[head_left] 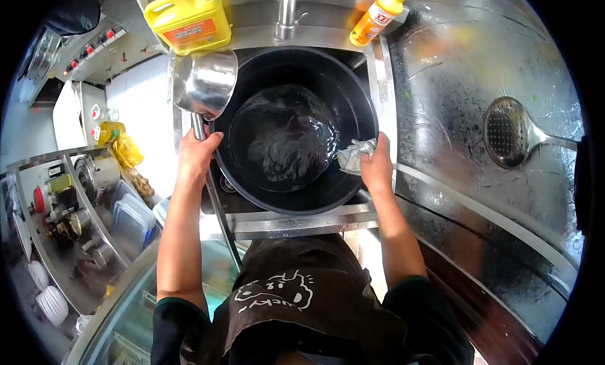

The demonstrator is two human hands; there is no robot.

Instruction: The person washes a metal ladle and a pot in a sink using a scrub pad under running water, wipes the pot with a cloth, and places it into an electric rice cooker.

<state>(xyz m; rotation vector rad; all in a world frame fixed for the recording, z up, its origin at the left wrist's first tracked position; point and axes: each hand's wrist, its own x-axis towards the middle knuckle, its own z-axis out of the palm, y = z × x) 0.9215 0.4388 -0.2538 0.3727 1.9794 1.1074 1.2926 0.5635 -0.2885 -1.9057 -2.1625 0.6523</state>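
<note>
A large black basin (302, 198) with water in it sits in the metal sink. My left hand (198, 154) is closed around the long handle of a shiny metal dipper (207, 81), its thumb by the basin's left rim. The dipper's bowl is tilted beside the upper left of the basin, and its handle runs down past my wrist. At the basin's right side, my right hand (377, 165) is closed on a silvery scouring pad (354, 156), which hangs over the inside of the rim near the water.
Behind the basin are a faucet (287, 15), a yellow jug (189, 25) and a yellow-orange bottle (378, 17). A perforated skimmer (507, 132) lies on the wet steel counter (441, 113) at right. Shelves (94, 220) with containers and pans stand at left.
</note>
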